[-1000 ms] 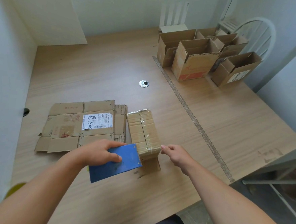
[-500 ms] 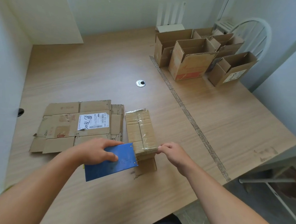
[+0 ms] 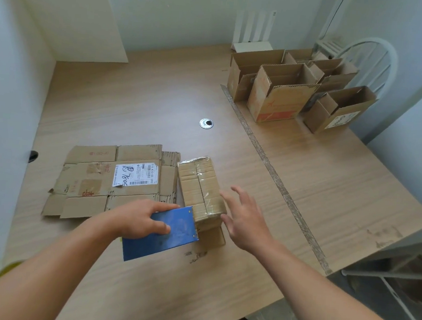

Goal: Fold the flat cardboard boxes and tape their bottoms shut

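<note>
The left hand (image 3: 136,219) is gripping a blue tape dispenser (image 3: 164,234) against the taped box (image 3: 200,186). The right hand (image 3: 245,224) is holding its fingers spread just beside it.

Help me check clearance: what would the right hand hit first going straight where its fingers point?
Probably the taped box, just ahead of the right hand; depth is unclear.
</note>
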Available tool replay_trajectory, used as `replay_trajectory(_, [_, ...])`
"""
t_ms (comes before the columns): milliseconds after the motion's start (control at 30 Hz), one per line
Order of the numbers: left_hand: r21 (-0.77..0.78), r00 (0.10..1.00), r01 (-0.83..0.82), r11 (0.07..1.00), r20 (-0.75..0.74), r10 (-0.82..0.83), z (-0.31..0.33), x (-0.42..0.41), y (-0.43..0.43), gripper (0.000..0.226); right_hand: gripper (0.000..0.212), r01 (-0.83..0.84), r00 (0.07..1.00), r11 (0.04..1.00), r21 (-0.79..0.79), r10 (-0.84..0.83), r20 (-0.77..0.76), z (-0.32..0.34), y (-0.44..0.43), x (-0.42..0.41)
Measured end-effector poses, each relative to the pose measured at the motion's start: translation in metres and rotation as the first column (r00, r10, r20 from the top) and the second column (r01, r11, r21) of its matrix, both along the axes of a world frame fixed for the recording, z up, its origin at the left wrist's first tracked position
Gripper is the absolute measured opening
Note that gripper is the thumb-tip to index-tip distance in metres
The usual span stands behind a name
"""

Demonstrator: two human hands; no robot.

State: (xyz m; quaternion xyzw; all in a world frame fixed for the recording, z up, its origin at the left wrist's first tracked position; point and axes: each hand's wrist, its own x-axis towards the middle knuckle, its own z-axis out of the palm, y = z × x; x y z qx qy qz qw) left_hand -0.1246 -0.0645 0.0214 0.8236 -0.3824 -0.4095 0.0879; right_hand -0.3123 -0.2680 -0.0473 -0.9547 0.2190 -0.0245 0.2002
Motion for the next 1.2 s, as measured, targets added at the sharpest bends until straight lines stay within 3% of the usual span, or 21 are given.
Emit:
replay_trajectory(67, [-0.015,1.0,0.007,1.0,0.003,-0.007,-0.002,0.001,0.001,0.055,0.063,-0.236,0.971,0.967,-0.097,0.23,-0.07,0.003,-0.004,0.01])
replay_trajectory(167, [-0.035,1.0,0.007,0.999,-0.021,-0.007,-0.003,0.002,0.004,0.056,0.056,-0.429,0.899,0.897,-0.104,0.412,-0.15,-0.006,-0.014,0.021])
replay_trajectory(433, [-0.104,1.0,-0.013,0.995,0.01,0.015,-0.005,-0.001,0.032,0.062,0.052,-0.332,0.937,0.923,-0.192,0.347,0.048,-0.031,-0.014,0.019])
replay_trajectory(600, [-0.113,0.994,0.06,0.992,0.097,-0.049,-0.002,-0.002,0.05,0.054,0.05,-0.343,0.931,0.915,-0.209,0.362,0.054,-0.036,-0.017,0.019])
replay_trajectory(933, [-0.049,0.996,-0.025,0.998,0.088,0.029,-0.001,0.02,0.067,0.053,0.055,-0.349,0.934,0.923,-0.163,0.356,0.014,-0.035,-0.019,0.021])
replay_trajectory(1200, [0.047,0.936,-0.03,0.998,0.353,0.011,-0.01,0.014,0.033,0.057,0.055,-0.326,0.942,0.942,-0.079,0.331,0.053,-0.037,-0.017,0.023])
